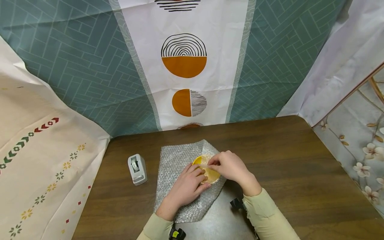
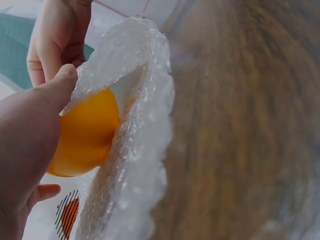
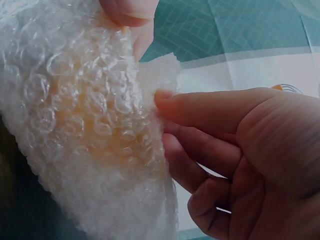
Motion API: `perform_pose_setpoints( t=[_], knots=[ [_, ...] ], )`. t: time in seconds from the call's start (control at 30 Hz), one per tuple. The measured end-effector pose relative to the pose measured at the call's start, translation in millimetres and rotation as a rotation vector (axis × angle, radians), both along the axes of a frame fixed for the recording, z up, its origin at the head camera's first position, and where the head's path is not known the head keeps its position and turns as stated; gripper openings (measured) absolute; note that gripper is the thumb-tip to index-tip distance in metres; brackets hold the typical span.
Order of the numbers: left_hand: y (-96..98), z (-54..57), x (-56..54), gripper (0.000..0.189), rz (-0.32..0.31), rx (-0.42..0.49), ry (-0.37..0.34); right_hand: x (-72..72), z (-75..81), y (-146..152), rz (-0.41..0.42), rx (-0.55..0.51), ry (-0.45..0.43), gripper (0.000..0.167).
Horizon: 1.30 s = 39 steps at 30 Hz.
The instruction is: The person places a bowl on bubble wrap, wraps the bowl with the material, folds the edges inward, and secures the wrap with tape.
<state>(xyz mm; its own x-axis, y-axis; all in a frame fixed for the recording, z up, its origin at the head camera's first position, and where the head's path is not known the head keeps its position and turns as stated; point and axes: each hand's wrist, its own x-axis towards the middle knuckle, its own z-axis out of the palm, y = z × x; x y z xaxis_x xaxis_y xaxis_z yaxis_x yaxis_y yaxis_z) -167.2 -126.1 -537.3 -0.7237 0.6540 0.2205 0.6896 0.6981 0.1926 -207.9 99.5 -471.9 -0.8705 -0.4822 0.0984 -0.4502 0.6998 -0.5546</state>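
Observation:
A yellow bowl (image 1: 196,160) sits on a sheet of bubble wrap (image 1: 177,156), one flap folded over its near right side. In the left wrist view, the bowl's orange-yellow wall (image 2: 87,137) shows inside the fold. My left hand (image 1: 186,187) grips the flap at the bowl's rim, thumb on the wrap and bent fingers over the bowl. My right hand (image 1: 232,166) pinches a short translucent strip of tape (image 3: 161,72) between thumb and index finger, close beside the wrap's edge. Through the bubbles, the bowl looks blurred in the right wrist view.
A white tape dispenser (image 1: 137,169) stands left of the wrap on the brown wooden table (image 1: 288,170). A grey mat (image 1: 223,216) lies under the wrap's near edge. Patterned cloths (image 1: 90,66) hang behind the table and at both sides.

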Motion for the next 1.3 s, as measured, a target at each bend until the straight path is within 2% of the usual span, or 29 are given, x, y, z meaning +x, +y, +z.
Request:
perform_pose_setpoints(
  t=[0.2, 0.37, 0.53, 0.7, 0.93, 1.13, 1.3],
  knots=[
    [-4.2, 1.9, -3.0, 0.048, -0.044, -0.004, 0.031, 1.0, -1.6, -2.6, -0.005, 0.044, 0.008, 0.004],
    [-12.5, 9.5, -6.0, 0.043, -0.078, 0.041, 0.075, 1.8, -2.8, -5.4, -0.007, 0.062, 0.008, 0.005],
    [-22.6, 17.8, -9.0, 0.029, -0.046, 0.14, 0.159, 3.9, -2.6, -9.0, -0.01, 0.065, 0.003, 0.004],
    [-27.7, 19.7, -10.6, 0.029, -0.002, 0.169, 0.204, 6.6, -3.8, -13.0, -0.024, 0.063, 0.004, 0.004],
    [-28.7, 16.4, -12.2, 0.027, 0.01, 0.144, 0.191, 10.1, -8.8, -20.4, -0.036, 0.092, 0.051, 0.005],
    [-31.1, 13.5, -11.3, 0.047, 0.025, 0.099, 0.181, 12.9, -14.9, -27.4, -0.027, 0.147, 0.094, 0.005],
    [-32.2, 12.7, -11.0, 0.052, 0.028, 0.098, 0.17, 13.2, -20.5, -32.0, -0.012, 0.174, 0.151, 0.005]
  ],
)
